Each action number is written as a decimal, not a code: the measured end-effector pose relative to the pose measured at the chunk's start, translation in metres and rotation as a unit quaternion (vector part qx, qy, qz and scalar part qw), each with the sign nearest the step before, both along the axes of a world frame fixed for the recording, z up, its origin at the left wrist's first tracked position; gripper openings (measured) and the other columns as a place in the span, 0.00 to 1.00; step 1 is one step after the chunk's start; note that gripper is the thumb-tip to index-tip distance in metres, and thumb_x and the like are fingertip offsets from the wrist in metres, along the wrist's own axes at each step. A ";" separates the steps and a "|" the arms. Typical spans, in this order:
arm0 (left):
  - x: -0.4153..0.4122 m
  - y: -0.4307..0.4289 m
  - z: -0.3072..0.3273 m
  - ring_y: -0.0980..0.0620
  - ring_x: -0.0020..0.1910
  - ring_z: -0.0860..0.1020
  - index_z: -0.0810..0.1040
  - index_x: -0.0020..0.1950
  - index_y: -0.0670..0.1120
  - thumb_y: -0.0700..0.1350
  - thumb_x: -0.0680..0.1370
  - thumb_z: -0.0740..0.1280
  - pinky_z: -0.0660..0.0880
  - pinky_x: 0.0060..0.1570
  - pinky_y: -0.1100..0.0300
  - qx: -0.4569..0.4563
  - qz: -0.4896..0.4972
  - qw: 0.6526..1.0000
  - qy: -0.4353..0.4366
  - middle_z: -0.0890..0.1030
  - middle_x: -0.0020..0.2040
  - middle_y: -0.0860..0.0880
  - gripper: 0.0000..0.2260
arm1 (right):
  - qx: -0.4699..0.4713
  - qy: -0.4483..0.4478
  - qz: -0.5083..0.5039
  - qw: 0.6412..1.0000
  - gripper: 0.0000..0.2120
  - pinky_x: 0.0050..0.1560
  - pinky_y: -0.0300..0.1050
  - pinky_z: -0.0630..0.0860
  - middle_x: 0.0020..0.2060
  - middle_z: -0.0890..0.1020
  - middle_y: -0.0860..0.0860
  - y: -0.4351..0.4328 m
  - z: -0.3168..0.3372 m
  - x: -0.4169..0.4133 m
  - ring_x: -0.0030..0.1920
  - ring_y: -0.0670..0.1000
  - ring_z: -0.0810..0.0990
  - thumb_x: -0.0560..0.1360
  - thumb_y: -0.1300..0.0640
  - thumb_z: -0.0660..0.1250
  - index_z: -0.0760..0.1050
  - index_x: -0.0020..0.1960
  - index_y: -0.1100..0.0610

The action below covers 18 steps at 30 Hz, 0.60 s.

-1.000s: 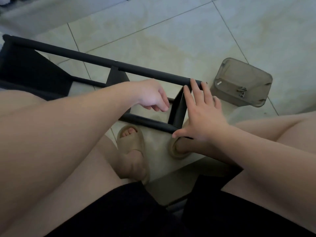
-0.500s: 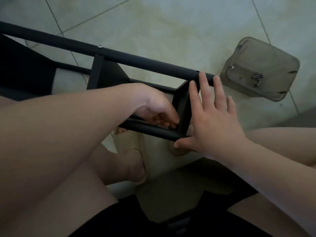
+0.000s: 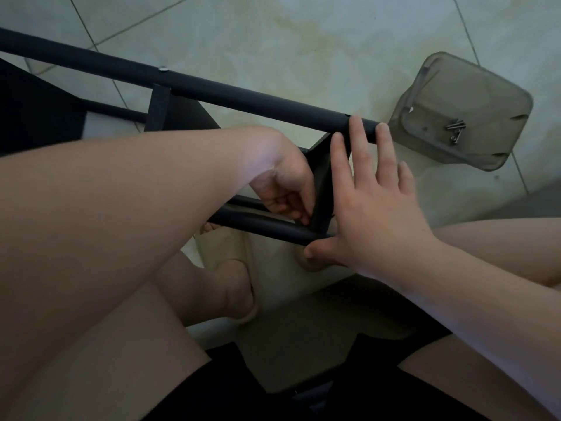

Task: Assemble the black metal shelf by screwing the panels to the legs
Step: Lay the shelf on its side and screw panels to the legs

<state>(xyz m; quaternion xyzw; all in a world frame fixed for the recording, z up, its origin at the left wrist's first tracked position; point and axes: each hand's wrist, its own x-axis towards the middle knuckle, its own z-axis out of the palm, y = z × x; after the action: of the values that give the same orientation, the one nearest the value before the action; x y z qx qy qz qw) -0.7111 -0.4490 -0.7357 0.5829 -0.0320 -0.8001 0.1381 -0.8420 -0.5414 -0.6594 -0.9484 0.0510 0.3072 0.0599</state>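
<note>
Head view: the right hand (image 3: 373, 214) is pressing flat, fingers straight, against the shelf's end panel (image 3: 323, 183), thumb under the near leg (image 3: 267, 227). The left hand (image 3: 285, 189) is curling at that joint, its grip hidden. A tub (image 3: 473, 86) holding screws (image 3: 454, 129) is lying nearby. The left hand has dropped lower than a second ago.

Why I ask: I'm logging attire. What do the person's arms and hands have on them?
Nothing worn: the left forearm and right forearm are bare, with no sleeves in view. The left hand and right hand have no gloves, and no ring, watch or bracelet shows on their visible parts.
</note>
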 end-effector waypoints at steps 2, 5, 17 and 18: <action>-0.002 0.000 -0.001 0.56 0.31 0.76 0.80 0.50 0.42 0.37 0.78 0.66 0.70 0.28 0.69 0.007 -0.004 1.000 0.000 0.81 0.38 0.48 0.04 | 0.002 -0.002 -0.001 1.000 0.72 0.77 0.70 0.52 0.78 0.28 0.55 0.001 0.000 0.000 0.79 0.64 0.32 0.60 0.25 0.73 0.31 0.80 0.58; -0.002 0.002 -0.003 0.56 0.31 0.75 0.80 0.52 0.42 0.38 0.78 0.66 0.70 0.29 0.69 0.013 0.002 1.000 0.012 0.80 0.38 0.48 0.04 | 0.001 -0.005 -0.001 1.000 0.72 0.77 0.70 0.52 0.78 0.28 0.55 0.001 0.000 0.000 0.79 0.64 0.32 0.59 0.25 0.73 0.32 0.80 0.58; 0.005 0.005 -0.007 0.55 0.32 0.77 0.81 0.47 0.42 0.37 0.78 0.66 0.73 0.29 0.67 0.017 0.026 0.999 0.043 0.81 0.35 0.47 0.05 | 0.005 0.001 -0.003 1.000 0.73 0.77 0.69 0.50 0.77 0.27 0.54 0.003 0.000 0.004 0.79 0.64 0.31 0.59 0.25 0.74 0.31 0.80 0.57; 0.006 0.004 -0.006 0.55 0.32 0.77 0.81 0.47 0.42 0.36 0.78 0.66 0.73 0.29 0.67 0.014 0.024 0.999 0.039 0.81 0.35 0.47 0.04 | 0.004 0.000 -0.003 1.000 0.73 0.77 0.69 0.50 0.77 0.27 0.54 0.003 0.000 0.004 0.79 0.64 0.31 0.59 0.25 0.74 0.31 0.80 0.57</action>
<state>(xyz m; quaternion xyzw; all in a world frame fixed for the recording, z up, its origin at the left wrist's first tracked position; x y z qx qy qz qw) -0.7055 -0.4446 -0.7418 0.5536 -0.0012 -0.8191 0.1506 -0.8383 -0.5388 -0.6593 -0.9480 0.0521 0.3071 0.0649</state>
